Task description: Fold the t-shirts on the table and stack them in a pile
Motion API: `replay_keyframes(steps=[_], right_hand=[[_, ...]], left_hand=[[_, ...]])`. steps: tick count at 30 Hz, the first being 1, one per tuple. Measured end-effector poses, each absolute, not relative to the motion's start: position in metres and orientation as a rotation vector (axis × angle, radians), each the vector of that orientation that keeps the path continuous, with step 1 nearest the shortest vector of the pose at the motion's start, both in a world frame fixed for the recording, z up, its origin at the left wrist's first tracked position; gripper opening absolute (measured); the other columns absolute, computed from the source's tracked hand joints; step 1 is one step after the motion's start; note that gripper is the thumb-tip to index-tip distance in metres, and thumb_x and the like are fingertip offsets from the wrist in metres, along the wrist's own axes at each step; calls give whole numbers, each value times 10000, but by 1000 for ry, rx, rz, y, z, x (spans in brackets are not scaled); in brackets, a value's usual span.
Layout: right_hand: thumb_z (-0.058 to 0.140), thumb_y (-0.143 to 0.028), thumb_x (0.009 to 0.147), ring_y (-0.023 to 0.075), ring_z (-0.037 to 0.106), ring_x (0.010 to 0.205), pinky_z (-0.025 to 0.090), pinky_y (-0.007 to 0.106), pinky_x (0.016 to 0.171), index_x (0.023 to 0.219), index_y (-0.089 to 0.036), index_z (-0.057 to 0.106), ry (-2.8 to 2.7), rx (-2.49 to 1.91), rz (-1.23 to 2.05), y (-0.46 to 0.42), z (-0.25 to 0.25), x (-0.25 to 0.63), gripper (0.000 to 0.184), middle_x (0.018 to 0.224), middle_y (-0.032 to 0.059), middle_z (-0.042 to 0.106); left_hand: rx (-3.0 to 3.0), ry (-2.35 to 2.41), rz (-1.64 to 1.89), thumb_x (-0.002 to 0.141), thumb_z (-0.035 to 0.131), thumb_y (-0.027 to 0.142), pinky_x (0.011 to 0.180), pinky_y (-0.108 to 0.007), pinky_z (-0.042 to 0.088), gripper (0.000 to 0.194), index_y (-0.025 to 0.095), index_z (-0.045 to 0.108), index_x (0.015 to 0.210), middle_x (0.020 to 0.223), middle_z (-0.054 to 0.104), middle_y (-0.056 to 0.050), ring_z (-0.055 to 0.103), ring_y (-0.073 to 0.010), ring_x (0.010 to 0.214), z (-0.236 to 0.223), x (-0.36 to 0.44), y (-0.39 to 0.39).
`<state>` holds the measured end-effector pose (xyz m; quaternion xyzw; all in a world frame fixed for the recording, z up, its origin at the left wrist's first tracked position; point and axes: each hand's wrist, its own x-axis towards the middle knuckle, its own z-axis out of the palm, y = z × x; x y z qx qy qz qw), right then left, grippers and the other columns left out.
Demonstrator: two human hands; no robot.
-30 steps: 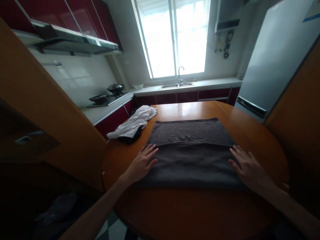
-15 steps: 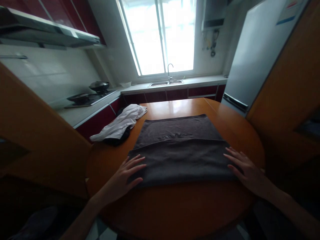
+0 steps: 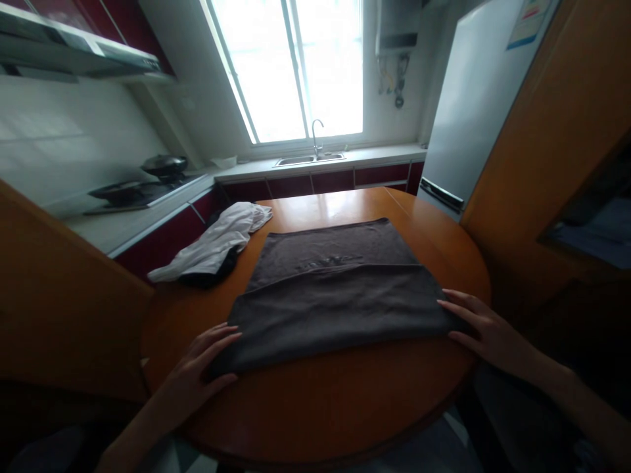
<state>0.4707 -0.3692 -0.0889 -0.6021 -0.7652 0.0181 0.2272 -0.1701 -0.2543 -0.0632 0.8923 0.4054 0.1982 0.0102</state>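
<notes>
A dark grey cloth (image 3: 335, 309) lies spread on the round wooden table (image 3: 345, 407). Its near part is folded over toward the far side, and a dark raised-looking pattern shows just beyond the fold. At the near left corner, my left hand (image 3: 197, 368) rests with fingers stretched over the cloth and the thumb by its near edge. My right hand (image 3: 488, 335) touches the near right corner, fingers extended and thumb apart. Neither hand is closed around the fabric. The undersides of both hands are hidden.
Crumpled white and black clothing (image 3: 217, 240) lies at the table's left side. Beyond stand a stove with a lidded pan (image 3: 165, 165), a counter with a sink (image 3: 308, 159) and a fridge (image 3: 478, 112). Wooden panels flank the table on both sides.
My left hand has slid outward and toward me at the cloth's left corner, and that near edge now slants more. The right hand stays at its corner. The whole view has shifted somewhat.
</notes>
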Motion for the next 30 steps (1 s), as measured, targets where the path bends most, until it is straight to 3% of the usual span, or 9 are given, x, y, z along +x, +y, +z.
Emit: replay_keyframes(steps=[5, 8, 16, 23, 30], right_hand=[[609, -368, 946, 271, 603, 1209, 530, 420, 1023, 1254, -293, 657, -2102, -1462, -127, -369, -91, 477, 321, 1299, 88, 622], [629, -308, 943, 244, 640, 1107, 561, 367, 939, 1163, -288, 684, -2128, -1376, -183, -371, -88, 478, 228, 1173, 77, 658], [589, -222, 939, 218, 663, 1062, 549, 351, 928, 1215, -290, 673, -2231, -1316, -259, -372, -82, 483, 297, 1157, 51, 699], [595, -183, 912, 216, 668, 1007, 542, 357, 903, 1110, -275, 686, -2193, -1262, -279, -365, -78, 484, 237, 1068, 44, 721], [632, -194, 873, 221, 685, 979, 578, 333, 839, 1103, -296, 675, -2151, -1211, -201, -364, -54, 483, 255, 1050, 49, 716]], left_hand=[[2891, 1214, 718, 881, 678, 487, 969, -342, 567, 381, 317, 691, 1222, 1191, 690, -38, 662, -252, 1114, -63, -181, -258], [2973, 1142, 707, 930, 648, 421, 970, -317, 565, 345, 307, 677, 1254, 1191, 708, -34, 675, -230, 1100, -58, -183, -263], [2961, 1051, 605, 992, 532, 247, 1026, -291, 545, 384, 314, 603, 1364, 1349, 660, -15, 654, -201, 1203, -45, -177, -274], [2820, 1080, 741, 977, 526, 255, 965, -298, 581, 270, 269, 714, 1170, 1198, 736, -49, 707, -213, 1100, -46, -172, -270], [2728, 1088, 783, 914, 581, 200, 901, -293, 602, 331, 338, 709, 1187, 1158, 749, -15, 728, -220, 1039, -14, -179, -275]])
